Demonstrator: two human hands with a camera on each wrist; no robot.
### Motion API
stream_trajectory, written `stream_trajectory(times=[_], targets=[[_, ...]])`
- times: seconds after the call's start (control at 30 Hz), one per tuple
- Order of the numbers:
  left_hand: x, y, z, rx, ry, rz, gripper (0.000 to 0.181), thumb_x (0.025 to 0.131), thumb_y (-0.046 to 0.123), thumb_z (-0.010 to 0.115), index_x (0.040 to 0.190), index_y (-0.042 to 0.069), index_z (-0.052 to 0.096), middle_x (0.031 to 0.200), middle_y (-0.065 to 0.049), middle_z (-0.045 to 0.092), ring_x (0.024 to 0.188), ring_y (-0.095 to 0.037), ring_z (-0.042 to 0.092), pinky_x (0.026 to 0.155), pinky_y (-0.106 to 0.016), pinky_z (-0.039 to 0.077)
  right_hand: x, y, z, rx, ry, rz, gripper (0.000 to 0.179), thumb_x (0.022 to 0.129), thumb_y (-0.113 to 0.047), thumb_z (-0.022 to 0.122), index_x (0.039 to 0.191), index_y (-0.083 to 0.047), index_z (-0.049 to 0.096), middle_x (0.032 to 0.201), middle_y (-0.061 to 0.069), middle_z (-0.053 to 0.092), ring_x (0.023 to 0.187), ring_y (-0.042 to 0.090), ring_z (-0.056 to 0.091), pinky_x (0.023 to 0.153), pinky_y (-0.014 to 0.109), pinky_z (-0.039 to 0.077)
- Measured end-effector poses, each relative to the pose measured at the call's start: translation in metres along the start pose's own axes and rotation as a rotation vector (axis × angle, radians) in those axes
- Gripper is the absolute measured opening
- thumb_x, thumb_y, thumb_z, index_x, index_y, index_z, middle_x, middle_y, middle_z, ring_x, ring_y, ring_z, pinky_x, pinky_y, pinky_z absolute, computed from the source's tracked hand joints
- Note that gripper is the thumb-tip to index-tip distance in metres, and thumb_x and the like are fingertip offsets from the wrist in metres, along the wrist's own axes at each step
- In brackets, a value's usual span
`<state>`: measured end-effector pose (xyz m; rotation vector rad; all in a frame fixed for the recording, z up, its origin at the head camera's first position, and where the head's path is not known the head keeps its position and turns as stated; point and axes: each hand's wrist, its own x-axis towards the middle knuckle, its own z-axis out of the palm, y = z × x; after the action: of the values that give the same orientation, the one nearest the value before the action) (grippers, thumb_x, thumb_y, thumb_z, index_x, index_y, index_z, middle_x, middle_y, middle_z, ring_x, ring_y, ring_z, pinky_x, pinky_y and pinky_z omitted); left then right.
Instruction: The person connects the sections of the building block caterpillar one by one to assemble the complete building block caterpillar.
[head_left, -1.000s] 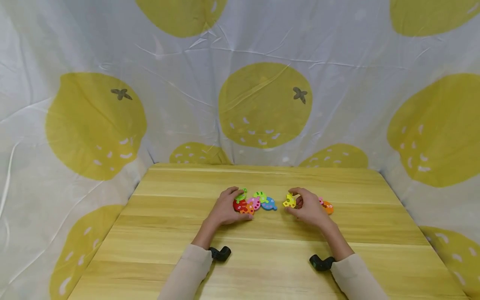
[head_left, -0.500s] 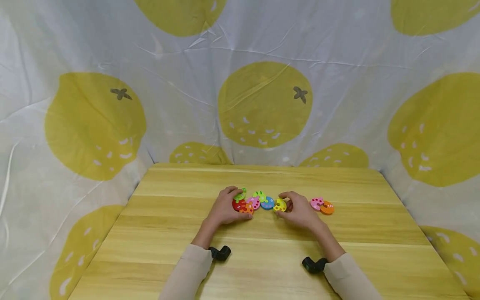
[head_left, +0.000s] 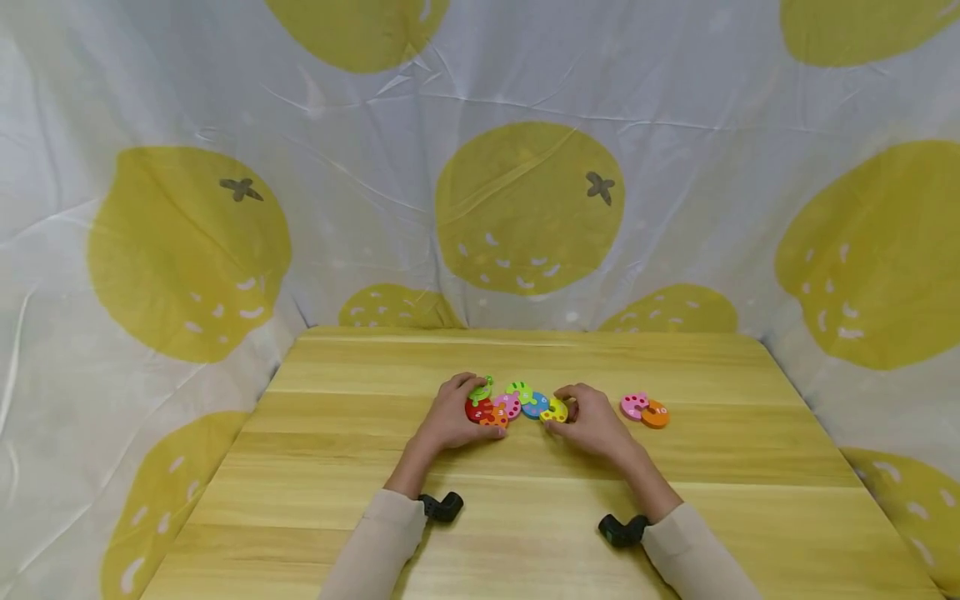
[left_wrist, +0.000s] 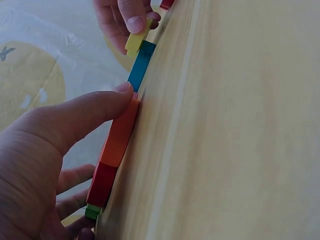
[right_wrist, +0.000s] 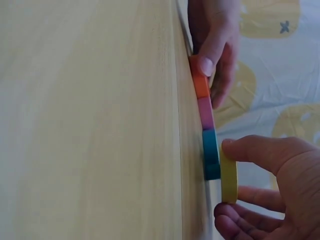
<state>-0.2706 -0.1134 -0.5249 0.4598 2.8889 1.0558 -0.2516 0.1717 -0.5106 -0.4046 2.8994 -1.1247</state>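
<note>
My right hand (head_left: 596, 421) pinches a yellow spotted puzzle piece (head_left: 554, 411) between thumb and fingers. In the right wrist view that yellow piece (right_wrist: 229, 175) stands slightly higher than the blue piece (right_wrist: 210, 155) beside it. From the blue piece, a joined row of numbered caterpillar puzzle pieces runs left: light green (head_left: 519, 391), pink (head_left: 507, 407), orange (head_left: 494, 421), red (head_left: 477, 410) and a green head (head_left: 482, 390). My left hand (head_left: 452, 417) holds this row's left end, thumb at the near edge by the orange piece (left_wrist: 120, 132), fingers along the far side.
A pink piece (head_left: 634, 406) and an orange piece marked 10 (head_left: 656, 414), linked together, lie on the wooden table (head_left: 525, 533) right of my right hand. A curtain with a yellow fruit print (head_left: 528, 208) hangs behind the table.
My right hand has carried the yellow piece left to the blue piece's edge, uncovering the linked pink and orange pieces. My left hand has stayed in place.
</note>
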Motion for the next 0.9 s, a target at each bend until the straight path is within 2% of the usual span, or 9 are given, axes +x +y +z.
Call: stream_trajectory(times=[0.3,0.6,0.9], targets=[[0.002,-0.001,0.001,-0.002,-0.004,-0.010,0.098,0.065,0.061,0.091,0.147,0.021,0.055,0.159,-0.006,0.040,0.149,-0.033,0.033,0.118,-0.056,0.039,0.001,-0.008,0.002,-0.022,-0.004,0.042,0.055,0.077,-0.028,0.091,0.120,0.001,0.071,0.093,0.007,0.062,0.078,0.016,0.053,0.067,0.027,0.045],[0.000,-0.002,0.000,-0.051,-0.001,-0.033,0.101,0.065,0.060,0.091,0.146,0.018,0.049,0.164,-0.009,0.033,0.150,-0.036,0.034,0.118,-0.059,0.038,0.002,-0.007,0.002,-0.011,-0.011,0.028,0.059,0.074,-0.028,0.095,0.120,-0.001,0.071,0.087,0.006,0.058,0.073,0.015,0.051,0.062,0.025,0.042],[-0.001,-0.003,-0.001,-0.036,0.003,-0.005,0.089,0.064,0.060,0.092,0.135,0.018,0.057,0.155,-0.004,0.046,0.147,-0.030,0.037,0.119,-0.053,0.038,-0.008,0.002,-0.007,-0.018,-0.005,-0.017,0.064,0.075,-0.035,0.093,0.126,-0.003,0.069,0.097,0.006,0.063,0.082,0.016,0.053,0.071,0.027,0.044]])
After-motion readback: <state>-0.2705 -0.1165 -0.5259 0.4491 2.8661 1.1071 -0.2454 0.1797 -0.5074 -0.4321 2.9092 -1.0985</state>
